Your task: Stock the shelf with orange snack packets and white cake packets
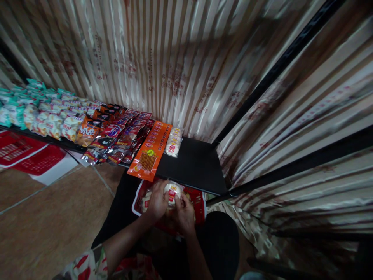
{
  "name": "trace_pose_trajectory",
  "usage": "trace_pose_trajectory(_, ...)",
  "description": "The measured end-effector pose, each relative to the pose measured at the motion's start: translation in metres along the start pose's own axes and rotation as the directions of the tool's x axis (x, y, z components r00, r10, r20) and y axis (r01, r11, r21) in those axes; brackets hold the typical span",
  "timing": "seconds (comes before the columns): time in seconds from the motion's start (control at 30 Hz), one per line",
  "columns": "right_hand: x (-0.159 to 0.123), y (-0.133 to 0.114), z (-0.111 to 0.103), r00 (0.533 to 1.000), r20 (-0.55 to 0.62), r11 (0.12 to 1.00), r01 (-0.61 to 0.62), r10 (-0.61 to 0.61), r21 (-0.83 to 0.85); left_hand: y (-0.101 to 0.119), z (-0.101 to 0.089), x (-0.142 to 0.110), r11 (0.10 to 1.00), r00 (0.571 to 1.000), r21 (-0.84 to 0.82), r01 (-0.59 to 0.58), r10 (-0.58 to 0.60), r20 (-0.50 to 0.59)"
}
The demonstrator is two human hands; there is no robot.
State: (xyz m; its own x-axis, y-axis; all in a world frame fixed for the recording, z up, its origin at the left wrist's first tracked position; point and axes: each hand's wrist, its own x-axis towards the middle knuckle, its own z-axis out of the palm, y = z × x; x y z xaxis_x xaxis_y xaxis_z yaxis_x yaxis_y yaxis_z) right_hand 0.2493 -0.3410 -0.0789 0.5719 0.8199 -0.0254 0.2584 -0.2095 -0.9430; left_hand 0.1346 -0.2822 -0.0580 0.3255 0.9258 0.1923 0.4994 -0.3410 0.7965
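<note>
Between my left hand (158,200) and my right hand (185,212) is a packaged round white cracker (172,191) with a red label. Both hands are closed on its edges, one on each side. They hold it over a red basket (200,202) with a white rim, set between my knees. More white packets (145,201) lie in the basket, partly covered by my hands. Just beyond, a short row of the same round packets (174,142) rests on the black shelf (194,163), beside a flat orange snack bag (151,149).
Dark red snack packets (128,134), orange packets (89,130), and white and green packets (17,103) line the shelf leftward. A black post (250,101) rises at the shelf's right end. Striped curtains (180,66) hang behind. Another red basket (37,157) stands on the tiled floor at left.
</note>
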Motion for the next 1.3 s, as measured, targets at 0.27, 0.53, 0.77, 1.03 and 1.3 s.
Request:
trace_pose_trajectory(0.27,0.027,-0.031,-0.003,0.999,0.030,0.999,0.036,-0.037,0.036,0.006,0.001,0.016,0.992,0.993,0.078,-0.099,0.103,-0.055)
trace_pose_trajectory(0.53,0.057,-0.039,0.002,0.996,0.052,0.995,0.078,-0.075,-0.065,0.012,-0.001,0.031,0.977,0.986,0.159,-0.144,0.154,-0.056)
trace_pose_trajectory(0.77,0.079,-0.049,0.010,0.991,0.053,0.987,0.131,-0.126,-0.093,0.018,-0.002,0.040,0.963,0.989,0.230,-0.142,0.146,0.002)
trace_pose_trajectory(1.03,0.105,-0.048,0.018,0.990,0.050,0.969,0.140,-0.133,-0.205,0.016,0.001,0.052,0.960,0.990,0.245,-0.138,0.127,0.058)
trace_pose_trajectory(1.3,0.120,-0.050,0.024,0.988,0.039,0.924,0.152,-0.148,-0.352,0.013,0.007,0.064,0.952,0.990,0.272,-0.140,0.133,0.046)
